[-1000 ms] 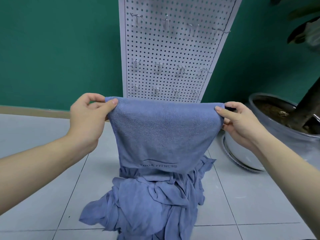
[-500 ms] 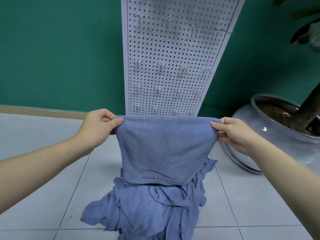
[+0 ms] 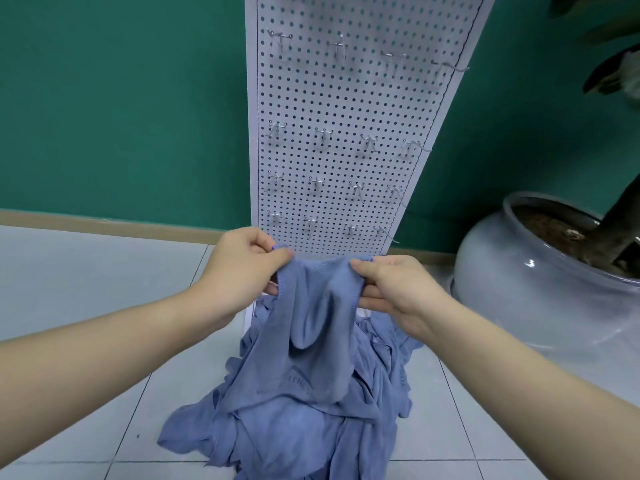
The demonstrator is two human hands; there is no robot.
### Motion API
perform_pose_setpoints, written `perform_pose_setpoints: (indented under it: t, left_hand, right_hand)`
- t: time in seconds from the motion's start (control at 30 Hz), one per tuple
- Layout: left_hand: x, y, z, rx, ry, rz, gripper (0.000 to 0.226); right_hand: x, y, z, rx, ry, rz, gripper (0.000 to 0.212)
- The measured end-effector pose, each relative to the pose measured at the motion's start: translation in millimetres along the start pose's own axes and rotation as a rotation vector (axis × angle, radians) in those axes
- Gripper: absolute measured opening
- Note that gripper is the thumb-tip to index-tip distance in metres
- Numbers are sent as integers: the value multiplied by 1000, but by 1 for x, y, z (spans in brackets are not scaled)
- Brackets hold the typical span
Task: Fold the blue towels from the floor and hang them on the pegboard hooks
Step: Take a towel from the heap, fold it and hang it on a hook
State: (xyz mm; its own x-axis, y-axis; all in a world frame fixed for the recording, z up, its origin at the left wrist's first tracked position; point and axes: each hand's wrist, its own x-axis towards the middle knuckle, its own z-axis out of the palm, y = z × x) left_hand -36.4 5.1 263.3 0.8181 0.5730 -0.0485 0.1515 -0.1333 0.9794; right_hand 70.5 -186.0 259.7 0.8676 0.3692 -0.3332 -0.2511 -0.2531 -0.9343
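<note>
I hold one blue towel (image 3: 311, 327) by its top edge in front of me. My left hand (image 3: 242, 271) pinches the left corner and my right hand (image 3: 391, 289) pinches the right corner, the two hands close together. Between them the cloth sags in a loose vertical fold, with part of a printed logo showing low down. Under it a crumpled pile of blue towels (image 3: 294, 431) lies on the tiled floor. Behind stands the white pegboard (image 3: 346, 98) with several rows of bare metal hooks (image 3: 322, 136).
A large glazed grey plant pot (image 3: 540, 289) with soil and a dark trunk stands at the right, close to my right arm. A green wall with a beige skirting board (image 3: 104, 225) runs behind. Pale floor tiles (image 3: 86, 282) stretch to the left.
My hands have come down and drawn together, so the towel that was stretched flat between them now hangs slack and bunched in the middle.
</note>
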Motion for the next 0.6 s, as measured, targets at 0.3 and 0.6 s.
perform_pose_setpoints:
  t: [0.3,0.6]
  left_hand:
    - [-18,8,18,-29,-52,83,7]
    - [-25,5,17,-164,-60,95,10]
  right_hand:
    - [-19,-1,45,-16,-86,-181,29]
    - [-21,-2,53,-247,-61,-383,43]
